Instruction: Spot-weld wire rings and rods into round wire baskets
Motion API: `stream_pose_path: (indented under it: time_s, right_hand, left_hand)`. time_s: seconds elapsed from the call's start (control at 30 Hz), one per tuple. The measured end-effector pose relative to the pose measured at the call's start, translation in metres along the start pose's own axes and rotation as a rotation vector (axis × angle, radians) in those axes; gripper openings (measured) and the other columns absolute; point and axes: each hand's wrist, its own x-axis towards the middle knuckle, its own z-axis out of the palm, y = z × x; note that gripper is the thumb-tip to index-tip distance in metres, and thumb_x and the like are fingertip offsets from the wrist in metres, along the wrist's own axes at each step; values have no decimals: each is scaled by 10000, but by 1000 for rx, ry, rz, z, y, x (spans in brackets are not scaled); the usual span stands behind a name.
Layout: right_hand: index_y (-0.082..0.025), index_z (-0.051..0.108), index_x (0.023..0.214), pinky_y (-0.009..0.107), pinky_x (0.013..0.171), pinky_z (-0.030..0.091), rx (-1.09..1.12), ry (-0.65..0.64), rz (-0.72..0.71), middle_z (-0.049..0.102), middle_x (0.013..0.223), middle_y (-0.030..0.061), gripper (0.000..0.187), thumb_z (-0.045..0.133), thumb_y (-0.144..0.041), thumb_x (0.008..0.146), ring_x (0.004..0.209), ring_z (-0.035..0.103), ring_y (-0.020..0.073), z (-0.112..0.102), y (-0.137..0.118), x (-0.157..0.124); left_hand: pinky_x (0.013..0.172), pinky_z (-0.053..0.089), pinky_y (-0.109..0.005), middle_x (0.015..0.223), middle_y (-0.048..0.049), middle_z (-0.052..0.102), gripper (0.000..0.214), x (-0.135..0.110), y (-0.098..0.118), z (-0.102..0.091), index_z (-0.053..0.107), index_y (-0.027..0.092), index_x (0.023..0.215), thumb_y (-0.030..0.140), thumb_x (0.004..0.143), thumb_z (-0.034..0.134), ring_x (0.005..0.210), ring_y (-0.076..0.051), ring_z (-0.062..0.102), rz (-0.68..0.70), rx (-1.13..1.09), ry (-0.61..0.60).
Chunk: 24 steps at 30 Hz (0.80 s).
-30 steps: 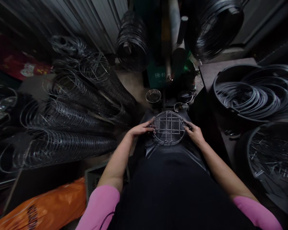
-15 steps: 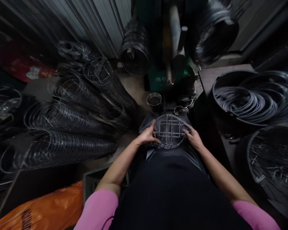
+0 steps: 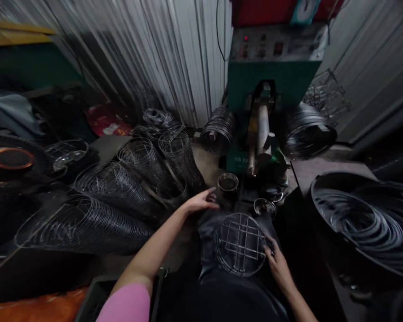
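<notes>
Because the apron (image 3: 208,226) seemingly bears the lower-centre wire grid (image 3: 237,246), the right hand (image 3: 278,263) merely pinches its edge; the left hand (image 3: 202,201), half-spread, holds nothing.

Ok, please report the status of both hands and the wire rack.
Left hand: open, off the wire rack. Right hand: gripping its edge. Small bowl: near left hand.

The person is wearing a plain pink sleeve (image 3: 126,304) ending near the left elbow (image 3: 138,272). Almost black clothing (image 3: 221,299) is covering the body's front, creasing and catching a dull sheen. The left hand (image 3: 202,202) and right hand (image 3: 276,259) are staying ungloved.
</notes>
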Motion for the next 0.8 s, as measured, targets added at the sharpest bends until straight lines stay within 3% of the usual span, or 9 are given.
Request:
stream_pose_path:
  time_s: [0.17,0.23,0.3,0.4,0.57,0.8]
  right_hand:
    - [-247,587,1116,379,958,430,50,27,17,613,1178,63,474,495,-512,733,1148,520,259,1,8,2]
    - [-257,594,1106,365,955,437,68,35,18,619,1171,52,457,507,-503,732,1146,523,257,-1,14,4]
    - [-256,594,1110,355,956,437,85,24,20,622,1169,50,445,522,-485,736,1142,526,256,-3,19,6]
    - [-249,596,1114,350,957,435,106,-1,31,624,1167,56,428,537,-457,745,1132,534,257,-5,20,8]
    - [-257,603,1088,347,950,441,143,11,48,623,1168,50,439,545,-484,717,1136,530,261,-2,11,9]
    - [-229,601,1072,377,942,440,127,26,53,634,1145,80,490,535,-533,693,1130,534,270,0,0,6]
  left_hand:
    - [997,306,-451,1310,-210,407,834,110,60,-18,349,110,1334,321,623,730,1233,-348,355,178,661,525]
    - [997,278,-494,1347,-231,363,838,139,72,-15,299,107,1354,309,652,709,1276,-372,283,164,803,640]
    - [981,277,-508,1319,-241,400,819,153,74,-9,286,98,1356,316,678,690,1260,-373,310,126,862,675]
    - [973,277,-478,1217,-222,507,663,152,64,1,352,95,1324,356,767,599,1169,-335,426,140,919,717]
    - [917,313,-410,1046,-187,607,513,127,54,5,403,106,1305,388,877,414,1017,-283,538,173,996,727]
    - [850,364,-320,1116,-172,592,466,102,62,4,464,137,1269,369,865,452,1026,-263,550,247,949,667]
